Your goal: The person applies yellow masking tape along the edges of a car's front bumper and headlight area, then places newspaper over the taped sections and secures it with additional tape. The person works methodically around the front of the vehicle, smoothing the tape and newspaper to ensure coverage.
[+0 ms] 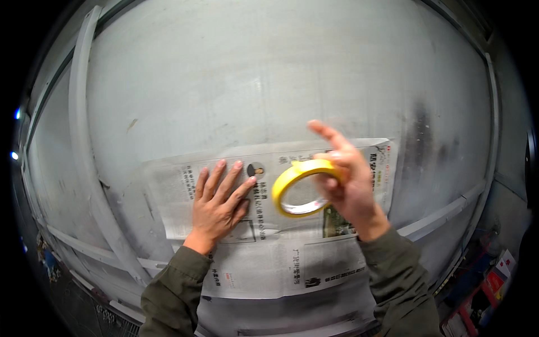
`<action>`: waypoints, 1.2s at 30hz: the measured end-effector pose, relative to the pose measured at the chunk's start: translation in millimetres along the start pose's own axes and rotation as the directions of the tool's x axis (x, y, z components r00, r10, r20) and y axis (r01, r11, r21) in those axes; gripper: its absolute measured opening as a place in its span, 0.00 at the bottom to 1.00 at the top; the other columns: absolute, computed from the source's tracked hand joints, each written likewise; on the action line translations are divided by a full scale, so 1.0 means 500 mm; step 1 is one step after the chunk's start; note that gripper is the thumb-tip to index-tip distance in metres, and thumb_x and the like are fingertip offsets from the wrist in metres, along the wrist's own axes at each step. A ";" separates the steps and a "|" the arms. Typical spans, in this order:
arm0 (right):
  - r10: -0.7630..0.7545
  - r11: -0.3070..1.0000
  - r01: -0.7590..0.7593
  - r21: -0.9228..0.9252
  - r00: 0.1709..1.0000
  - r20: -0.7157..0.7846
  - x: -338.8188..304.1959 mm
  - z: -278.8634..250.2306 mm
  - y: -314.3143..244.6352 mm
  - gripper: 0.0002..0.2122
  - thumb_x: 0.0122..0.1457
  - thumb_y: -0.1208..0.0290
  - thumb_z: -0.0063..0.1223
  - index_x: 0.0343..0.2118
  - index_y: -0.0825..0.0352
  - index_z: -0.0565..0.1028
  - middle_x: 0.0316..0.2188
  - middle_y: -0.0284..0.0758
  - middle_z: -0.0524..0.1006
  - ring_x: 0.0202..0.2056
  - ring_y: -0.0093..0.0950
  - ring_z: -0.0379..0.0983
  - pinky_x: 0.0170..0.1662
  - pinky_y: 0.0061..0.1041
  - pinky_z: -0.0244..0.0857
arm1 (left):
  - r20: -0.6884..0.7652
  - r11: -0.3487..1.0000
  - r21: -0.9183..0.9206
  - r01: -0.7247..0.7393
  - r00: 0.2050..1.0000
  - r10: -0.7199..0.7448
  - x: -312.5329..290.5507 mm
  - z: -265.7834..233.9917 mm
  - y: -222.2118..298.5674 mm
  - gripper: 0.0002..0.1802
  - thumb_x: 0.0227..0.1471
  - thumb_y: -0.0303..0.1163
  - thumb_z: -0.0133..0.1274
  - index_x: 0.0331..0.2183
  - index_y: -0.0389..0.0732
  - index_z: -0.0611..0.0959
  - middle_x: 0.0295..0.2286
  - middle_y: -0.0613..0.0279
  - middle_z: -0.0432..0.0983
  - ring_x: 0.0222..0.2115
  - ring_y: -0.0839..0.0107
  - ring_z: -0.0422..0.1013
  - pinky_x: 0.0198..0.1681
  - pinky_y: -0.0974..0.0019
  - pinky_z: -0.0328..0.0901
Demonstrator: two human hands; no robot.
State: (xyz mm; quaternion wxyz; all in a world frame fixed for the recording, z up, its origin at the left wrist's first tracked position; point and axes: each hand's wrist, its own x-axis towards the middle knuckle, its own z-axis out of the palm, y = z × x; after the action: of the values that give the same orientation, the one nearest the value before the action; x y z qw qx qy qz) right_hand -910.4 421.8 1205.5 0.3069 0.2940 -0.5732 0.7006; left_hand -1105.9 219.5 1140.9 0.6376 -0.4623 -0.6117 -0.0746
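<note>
A sheet of newspaper (269, 269) lies against a large grey-white panel (241, 84), its upper edge slightly wavy. My left hand (218, 205) rests flat on the paper's left half, fingers stretched out and holding nothing. In front of the right half, my right hand (353, 185) grips a roll of yellow tape (285, 188) between thumb and fingers, with the index finger pointing up and away. White shows on the inside of the roll. Whether any tape is stuck to the paper I cannot tell. Part of the newspaper is hidden behind my hands and the roll.
Pale frame bars (84, 112) run along the panel's left and right sides. Dark smudges (420, 126) mark the panel at right. A red item with papers (494, 283) stands low at the right. Assorted clutter (49, 261) lies at the lower left.
</note>
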 end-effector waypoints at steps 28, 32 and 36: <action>0.010 0.999 -0.004 -0.039 0.984 0.179 0.099 -0.065 0.057 0.14 0.69 0.62 0.42 0.50 0.66 0.71 0.10 0.22 0.60 0.09 0.11 0.52 0.13 0.15 0.51 | 0.083 0.017 -0.860 0.509 0.172 -0.982 -0.004 -0.052 -0.141 0.10 0.57 0.30 0.60 0.33 0.32 0.82 0.22 0.64 0.77 0.20 0.82 0.71 0.21 0.77 0.67; -0.010 0.990 0.005 0.138 0.999 0.033 0.106 -0.083 0.045 0.12 0.70 0.64 0.41 0.48 0.63 0.74 0.13 0.21 0.60 0.13 0.10 0.51 0.15 0.13 0.51 | -0.012 0.066 -0.893 0.446 0.122 -0.993 0.000 -0.049 -0.186 0.10 0.58 0.30 0.58 0.32 0.31 0.81 0.22 0.64 0.76 0.18 0.82 0.70 0.21 0.76 0.69; 0.009 0.990 -0.004 0.141 0.999 -0.035 0.113 -0.059 0.054 0.11 0.71 0.65 0.41 0.49 0.61 0.74 0.17 0.21 0.60 0.16 0.10 0.51 0.18 0.13 0.50 | -0.033 0.066 -0.888 0.456 0.080 -0.996 0.003 -0.051 -0.193 0.12 0.58 0.33 0.59 0.33 0.32 0.80 0.22 0.65 0.76 0.18 0.82 0.70 0.19 0.76 0.66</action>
State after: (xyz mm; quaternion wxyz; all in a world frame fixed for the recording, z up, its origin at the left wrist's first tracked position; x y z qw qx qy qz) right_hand -969.0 451.7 1227.0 0.2933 0.3006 -0.5176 0.7454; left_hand -1151.0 148.6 1195.0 0.4110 -0.1529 -0.3932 -0.8081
